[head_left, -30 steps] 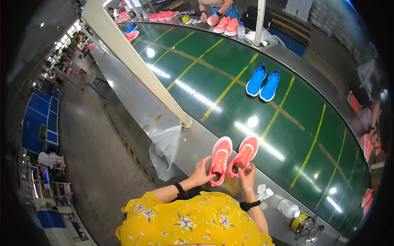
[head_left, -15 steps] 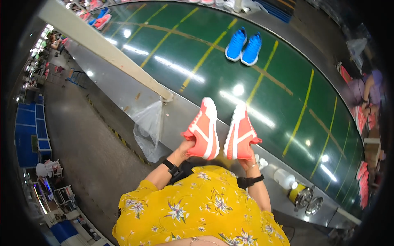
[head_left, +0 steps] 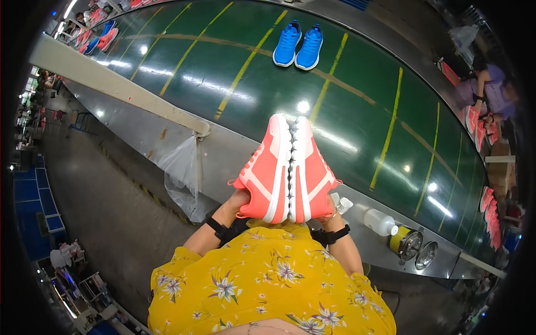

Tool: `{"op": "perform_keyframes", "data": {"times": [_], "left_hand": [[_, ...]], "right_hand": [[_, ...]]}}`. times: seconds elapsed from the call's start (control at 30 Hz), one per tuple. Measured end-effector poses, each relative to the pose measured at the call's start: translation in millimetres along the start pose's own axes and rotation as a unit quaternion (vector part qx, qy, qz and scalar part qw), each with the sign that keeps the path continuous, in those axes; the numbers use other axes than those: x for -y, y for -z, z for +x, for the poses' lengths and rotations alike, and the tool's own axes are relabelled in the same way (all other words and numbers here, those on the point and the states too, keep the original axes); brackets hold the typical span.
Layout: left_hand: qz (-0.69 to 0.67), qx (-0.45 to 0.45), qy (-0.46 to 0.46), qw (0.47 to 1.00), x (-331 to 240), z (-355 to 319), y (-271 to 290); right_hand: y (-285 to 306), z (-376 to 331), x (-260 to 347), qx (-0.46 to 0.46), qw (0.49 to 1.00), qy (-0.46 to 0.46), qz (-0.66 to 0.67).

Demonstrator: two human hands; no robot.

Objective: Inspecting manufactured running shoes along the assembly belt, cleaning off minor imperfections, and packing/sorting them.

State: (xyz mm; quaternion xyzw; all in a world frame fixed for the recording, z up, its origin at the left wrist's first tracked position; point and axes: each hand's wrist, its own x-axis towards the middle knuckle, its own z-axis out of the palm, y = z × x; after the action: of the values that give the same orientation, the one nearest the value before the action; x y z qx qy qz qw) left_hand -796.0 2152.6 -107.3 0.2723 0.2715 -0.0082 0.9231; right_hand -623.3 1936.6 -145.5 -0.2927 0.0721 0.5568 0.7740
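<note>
My left hand (head_left: pixel 237 202) grips a coral sneaker (head_left: pixel 260 177) at its heel opening, and the fingers are hidden by the shoe. A matching coral sneaker (head_left: pixel 312 177) is held the same way by my right hand (head_left: pixel 329 210). Both shoes are turned on their sides with toes pointing away from me. Their white soles face each other, touching or almost touching along their length. Beyond them, a pair of blue sneakers (head_left: pixel 309 49) stands on the green conveyor belt (head_left: pixel 357 120), which is marked with yellow lines.
A beige post (head_left: pixel 123 89) slants along the left side, with a clear plastic bag (head_left: pixel 183 167) hanging by its foot. On the metal ledge at right are a white bottle (head_left: pixel 381 223) and a yellow tin (head_left: pixel 406 243). Another person (head_left: pixel 491 92) sits across the belt.
Both hands have brought the coral sneakers from a gap apart to sole against sole. The whole view has shifted, so the belt and blue sneakers appear further left and higher.
</note>
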Motion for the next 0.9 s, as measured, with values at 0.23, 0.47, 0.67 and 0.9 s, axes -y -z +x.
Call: {"op": "perform_keyframes", "data": {"times": [0.23,0.47,0.67,0.9], "left_hand": [[-0.003,0.089,-0.005,0.996,8,3,21],[0.047,0.042,-0.028,0.998,5,-1,4],[0.176,0.022,-0.090,0.980,-4,1,-3],[0.337,-0.017,-0.294,0.894,-16,4,-60]], "right_hand": [[-1,-15,9,0.000,0.999,0.035,-0.005],[11,-27,18,0.003,0.998,0.065,-0.009],[21,-50,28,-0.047,0.996,0.062,-0.033],[-32,-59,50,-0.053,0.897,0.286,-0.332]]}}
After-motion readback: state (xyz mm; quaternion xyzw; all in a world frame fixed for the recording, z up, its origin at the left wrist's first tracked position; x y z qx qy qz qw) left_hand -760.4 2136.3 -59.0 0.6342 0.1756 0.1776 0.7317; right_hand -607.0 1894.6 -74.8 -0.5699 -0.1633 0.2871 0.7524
